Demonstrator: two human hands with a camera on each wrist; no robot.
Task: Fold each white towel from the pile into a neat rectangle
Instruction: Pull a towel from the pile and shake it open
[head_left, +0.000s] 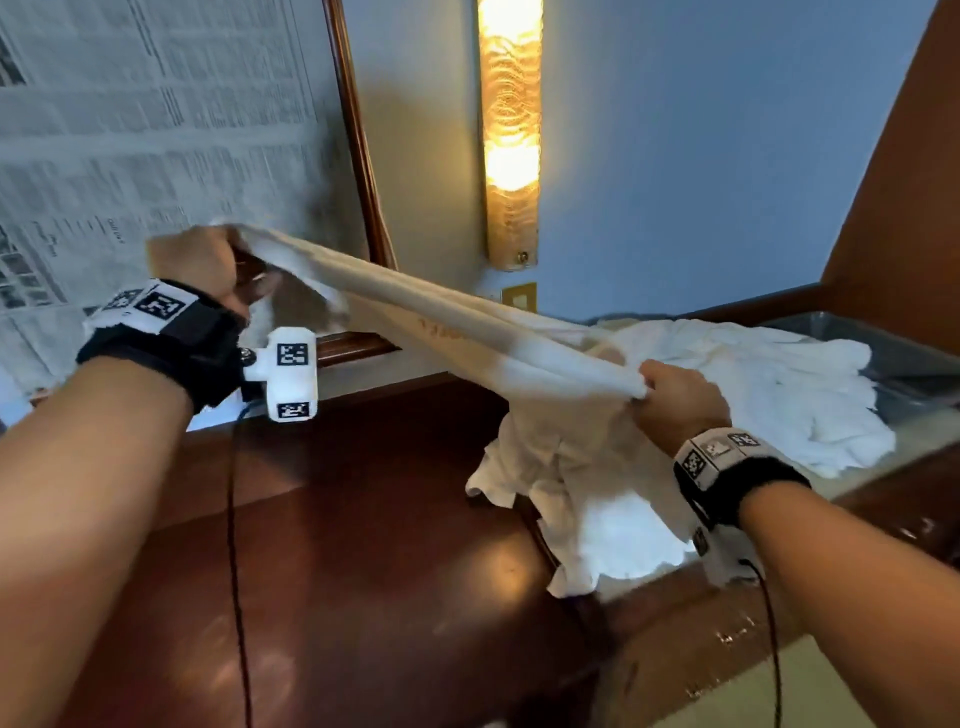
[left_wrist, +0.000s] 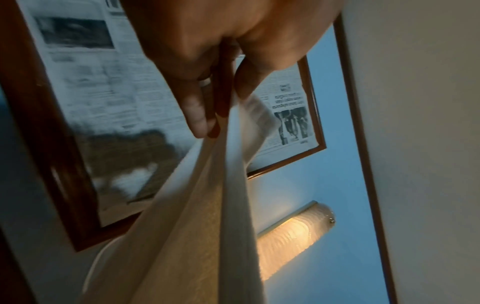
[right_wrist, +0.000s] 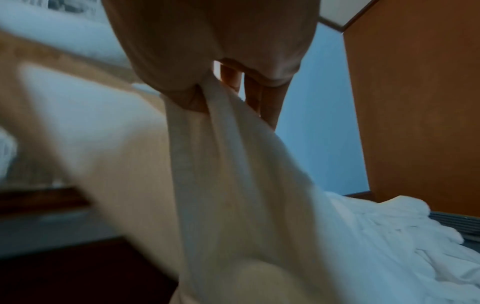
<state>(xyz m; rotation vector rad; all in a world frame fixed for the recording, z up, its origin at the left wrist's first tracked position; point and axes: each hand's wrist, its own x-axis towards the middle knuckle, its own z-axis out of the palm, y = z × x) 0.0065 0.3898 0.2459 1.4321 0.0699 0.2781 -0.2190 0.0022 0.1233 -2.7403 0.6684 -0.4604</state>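
Left hand (head_left: 200, 262), at centre left, is pinching one towel (head_left: 467, 332) corner. Right hand (head_left: 675, 400), at lower right, is clamping the other end above the pile (head_left: 779, 384).

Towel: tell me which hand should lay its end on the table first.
Right. The right hand grips the towel low beside the pile, close over the table; the left hand holds its end high.

Right wrist view blurred; towel (right_wrist: 233, 205) lower end cut off (bottom edge).

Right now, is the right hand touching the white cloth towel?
Touching. The head view shows the right hand pinching the stretched white cloth towel; the right wrist view shows fingers gripping it.
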